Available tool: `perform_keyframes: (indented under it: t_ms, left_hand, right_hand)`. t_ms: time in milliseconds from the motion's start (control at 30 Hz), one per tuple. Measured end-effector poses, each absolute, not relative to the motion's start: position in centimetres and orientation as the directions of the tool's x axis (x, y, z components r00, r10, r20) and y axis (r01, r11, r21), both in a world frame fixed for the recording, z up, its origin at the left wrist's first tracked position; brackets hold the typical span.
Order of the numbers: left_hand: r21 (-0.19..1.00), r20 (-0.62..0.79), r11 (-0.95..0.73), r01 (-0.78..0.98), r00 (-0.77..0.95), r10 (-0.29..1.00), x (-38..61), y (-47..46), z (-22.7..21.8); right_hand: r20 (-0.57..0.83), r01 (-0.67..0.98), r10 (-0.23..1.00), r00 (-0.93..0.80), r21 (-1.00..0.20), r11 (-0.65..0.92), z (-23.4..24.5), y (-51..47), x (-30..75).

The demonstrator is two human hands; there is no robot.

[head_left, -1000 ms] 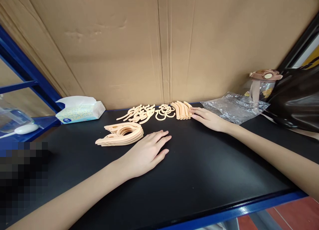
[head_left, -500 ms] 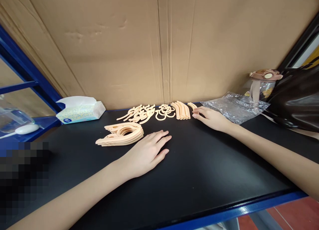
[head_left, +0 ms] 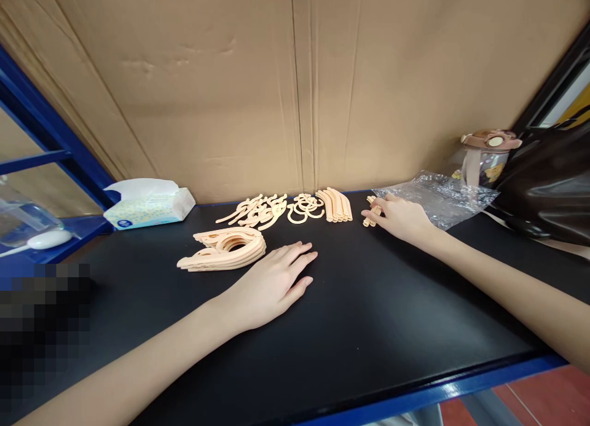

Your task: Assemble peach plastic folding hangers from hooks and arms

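Note:
My left hand (head_left: 274,284) lies palm down on the black tabletop with its fingers spread and holds nothing. Just beyond its wrist side sits a stack of beige curved plastic pieces (head_left: 230,254), which look like folding hanger parts. My right hand (head_left: 405,222) has its fingers closed over a few beige curved bars (head_left: 371,219), partly covered by the fingers. To their left stands a neat row of matching beige bars (head_left: 336,206). Further left are loose beige hooks (head_left: 302,209) and a heap of slim beige arms (head_left: 258,211).
A tissue pack (head_left: 150,203) stands at the back left. Crumpled clear plastic film (head_left: 437,195) lies right of my right hand, before a lidded bottle (head_left: 488,158) and a dark bag (head_left: 548,180). A cardboard wall (head_left: 207,94) closes the back.
My right hand has shifted slightly to the right, away from the row, and the small group of beige bars has moved with it. My left hand stays where it was.

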State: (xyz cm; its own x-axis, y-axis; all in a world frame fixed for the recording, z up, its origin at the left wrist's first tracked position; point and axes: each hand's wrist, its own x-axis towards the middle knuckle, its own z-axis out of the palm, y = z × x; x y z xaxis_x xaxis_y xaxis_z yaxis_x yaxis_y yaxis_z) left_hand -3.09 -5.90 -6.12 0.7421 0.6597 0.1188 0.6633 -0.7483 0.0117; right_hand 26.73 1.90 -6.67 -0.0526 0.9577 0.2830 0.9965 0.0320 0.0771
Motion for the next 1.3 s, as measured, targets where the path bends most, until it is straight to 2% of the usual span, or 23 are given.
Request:
perform_keyframes:
  t_ms: [200,333,567,867,1067,1300]
  left_hand:
    - [0.03,0.125,-0.751,0.659,0.743,0.657,-3.0,-5.9,-6.0]
    - [0.034,0.131,-0.753,0.657,0.744,0.655,-3.1,-5.9,-6.0]
    - [0.039,0.133,-0.755,0.655,0.745,0.654,-3.1,-5.9,-6.1]
    - [0.021,0.129,-0.753,0.658,0.745,0.654,-3.1,-5.9,-6.0]
    - [0.025,0.121,-0.752,0.658,0.745,0.656,-3.1,-6.0,-5.9]
    - [0.036,0.151,-0.759,0.65,0.747,0.647,-3.1,-5.9,-6.0]
  right_hand:
    - [0.258,0.978,0.965,-0.047,0.21,-0.009,-5.7,0.7,26.1]
    - [0.325,0.966,0.941,-0.088,0.26,0.0,-5.3,0.1,25.9]
    - [0.23,0.962,0.972,-0.053,0.271,-0.012,-4.9,-0.5,25.2]
    - [0.197,0.934,0.972,-0.128,0.353,0.051,-4.3,-2.5,23.8]
    - [0.192,0.909,0.955,-0.227,0.395,0.137,-4.4,-3.5,23.9]
    - [0.19,0.837,0.866,-0.463,0.416,0.356,-4.2,-7.1,22.9]
